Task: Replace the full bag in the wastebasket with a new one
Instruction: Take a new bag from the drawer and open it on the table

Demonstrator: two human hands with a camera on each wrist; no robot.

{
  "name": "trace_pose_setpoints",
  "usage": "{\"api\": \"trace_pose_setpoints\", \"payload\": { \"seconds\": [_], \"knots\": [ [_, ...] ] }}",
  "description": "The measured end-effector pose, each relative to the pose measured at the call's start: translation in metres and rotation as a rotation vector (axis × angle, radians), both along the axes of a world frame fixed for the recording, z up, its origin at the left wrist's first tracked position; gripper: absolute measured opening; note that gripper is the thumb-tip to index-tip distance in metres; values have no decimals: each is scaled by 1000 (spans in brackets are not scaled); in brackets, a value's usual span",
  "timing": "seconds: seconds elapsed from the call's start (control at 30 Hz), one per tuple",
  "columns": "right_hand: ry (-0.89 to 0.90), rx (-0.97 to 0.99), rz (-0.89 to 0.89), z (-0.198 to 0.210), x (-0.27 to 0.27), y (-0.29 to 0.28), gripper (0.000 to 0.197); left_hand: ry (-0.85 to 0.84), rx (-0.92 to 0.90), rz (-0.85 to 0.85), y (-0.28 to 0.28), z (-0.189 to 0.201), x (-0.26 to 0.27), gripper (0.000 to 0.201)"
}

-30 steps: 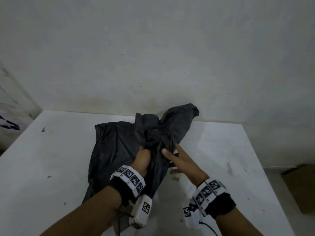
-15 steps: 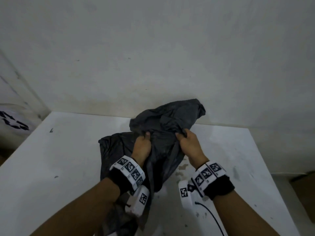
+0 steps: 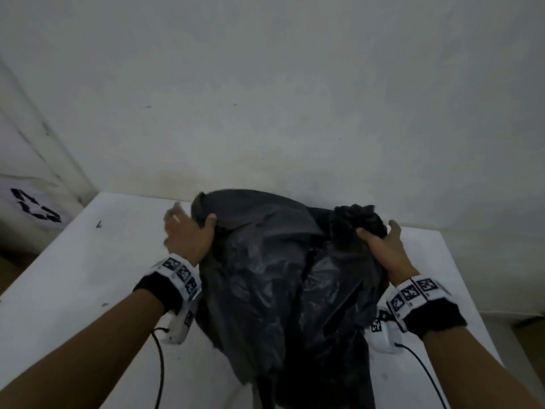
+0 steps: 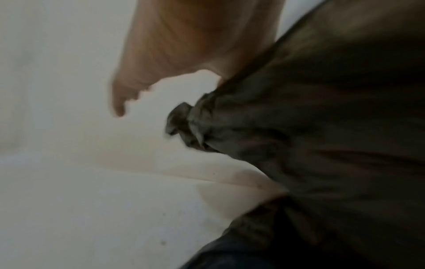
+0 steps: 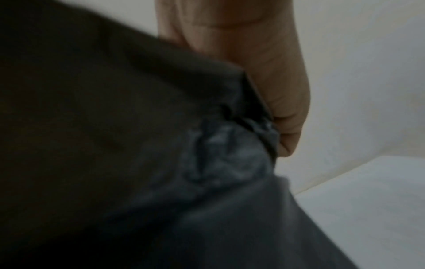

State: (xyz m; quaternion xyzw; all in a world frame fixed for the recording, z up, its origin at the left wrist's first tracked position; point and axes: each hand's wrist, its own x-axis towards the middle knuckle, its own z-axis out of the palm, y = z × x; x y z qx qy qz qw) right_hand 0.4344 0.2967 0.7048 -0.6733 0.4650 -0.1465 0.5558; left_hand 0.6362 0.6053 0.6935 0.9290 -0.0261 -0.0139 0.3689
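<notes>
**Bag pulled wide between the two hands**

Half a second ago the hands sat close together on the bunched black bag; now they have drawn apart, and the bag [image 3: 283,278] is stretched between them over the white worktop [image 3: 88,276], its lower part trailing toward the near edge. The left hand [image 3: 188,234] pinches the bag's upper left edge between thumb and fingers; in the left wrist view a gathered fold of plastic juts out below the palm, while the outer fingers look loosely extended and blurred. The right hand [image 3: 383,246] is curled round a crumpled wad of the rim at the upper right, and the right wrist view shows the fingers closed tight on that fold.

This spreading reads as opening the mouth of the new bag, a step toward lining the wastebasket. No wastebasket is clearly in view; a white object with a black mark [image 3: 32,208] stands off the far left of the worktop, but what it is cannot be told. Fitting the bag is not yet done.
</notes>
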Motion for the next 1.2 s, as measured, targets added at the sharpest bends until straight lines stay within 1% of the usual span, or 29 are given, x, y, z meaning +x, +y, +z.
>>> {"api": "trace_pose_setpoints", "payload": {
  "seconds": [0.03, 0.07, 0.1, 0.17, 0.2, 0.27, 0.3, 0.4, 0.47, 0.53, 0.57, 0.63, 0.67, 0.7, 0.73, 0.77, 0.83, 0.87, 0.9, 0.93, 0.97, 1.0, 1.03, 1.07, 1.1, 1.13, 1.17, 1.2],
  "knots": [
    [110, -102, 15, -4, 1, 0, 94, -125, 53, -147, -3, -3, -6, 83],
    [198, -199, 35, -10, 0, 1, 91, -214, 99, -308, -7, -8, -13, 81],
    [270, -287, 54, -11, -1, 3, 90, -261, 142, -470, -11, -12, -21, 80],
    [394, -489, 106, -15, -5, 6, 92, -264, 184, -750, -22, -25, -41, 79],
    [493, -622, 136, -19, -7, 6, 96, -259, 218, -873, -29, -30, -52, 79],
    [668, -907, 189, -28, -14, 13, 102, -271, 364, -1086, -40, -41, -75, 75],
    [673, -1016, 226, -32, -16, 19, 102, -267, 444, -1174, -45, -47, -85, 75],
    [553, -1234, 336, -49, -28, 46, 94, -200, 697, -1340, -52, -65, -100, 81],
    [538, -1262, 449, -65, -37, 65, 92, -148, 875, -1357, -48, -76, -98, 82],
    [563, -1192, 652, -93, -53, 76, 89, -130, 1037, -1328, -38, -87, -89, 85],
    [631, -1127, 773, -109, -63, 79, 83, -117, 1110, -1305, -30, -93, -83, 88],
    [809, -917, 909, -135, -85, 78, 64, -91, 1238, -1238, -11, -99, -71, 91],
    [867, -827, 917, -143, -93, 75, 67, -73, 1295, -1186, 0, -101, -64, 87],
    [914, -751, 904, -145, -97, 70, 77, -47, 1347, -1125, 11, -101, -57, 78],
    [942, -728, 859, -146, -99, 62, 80, -14, 1398, -1065, 22, -99, -50, 67],
    [973, -650, 835, -145, -99, 54, 76, 17, 1456, -1010, 32, -97, -42, 59],
    [1068, -557, 767, -137, -88, 36, 70, 83, 1561, -918, 49, -89, -31, 58],
    [1126, -522, 737, -126, -77, 32, 72, 114, 1568, -892, 53, -85, -26, 62],
    [1160, -508, 700, -116, -65, 31, 73, 134, 1517, -877, 54, -80, -22, 65],
    [1157, -536, 660, -106, -53, 36, 70, 123, 1399, -872, 52, -76, -20, 62],
    [1093, -624, 622, -99, -42, 44, 65, 60, 1239, -873, 48, -73, -20, 57],
    [979, -751, 594, -95, -33, 55, 59, -76, 1028, -889, 41, -73, -21, 54],
    [821, -848, 602, -97, -28, 68, 53, -231, 808, -930, 33, -75, -25, 51],
    [656, -907, 656, -98, -25, 81, 50, -394, 603, -978, 25, -77, -32, 45],
    [545, -906, 742, -101, -26, 95, 52, -470, 460, -1020, 18, -80, -40, 41],
    [509, -877, 822, -109, -30, 106, 56, -452, 414, -1072, 12, -85, -50, 46],
    [542, -828, 880, -120, -35, 114, 60, -342, 479, -1124, 7, -90, -60, 64],
    [633, -736, 925, -131, -43, 116, 65, -154, 626, -1161, 5, -92, -69, 85]
  ]
}}
